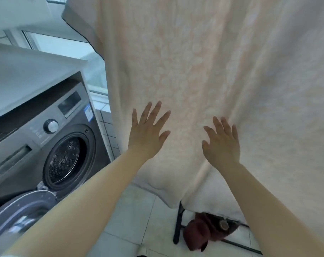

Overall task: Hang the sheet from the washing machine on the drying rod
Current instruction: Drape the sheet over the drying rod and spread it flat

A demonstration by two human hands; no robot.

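A large pale peach sheet (203, 62) with a faint pattern hangs down in front of me, filling most of the view; its lower edge ends above the floor. The rod that carries it is out of view above. My left hand (148, 132) is spread flat with fingers apart against the cloth. My right hand (222, 141) is also spread, its fingertips at a vertical fold of the sheet. Neither hand grips the fabric. The grey washing machine (27, 138) stands at the left with its drum (64, 158) showing no laundry and its door (22, 212) swung down and open.
A white counter (27, 75) tops the washing machine, with a window (68, 47) behind it. Black legs of a stand (177, 223) and a dark red bundle (203, 232) sit on the pale tiled floor (131, 216) under the sheet.
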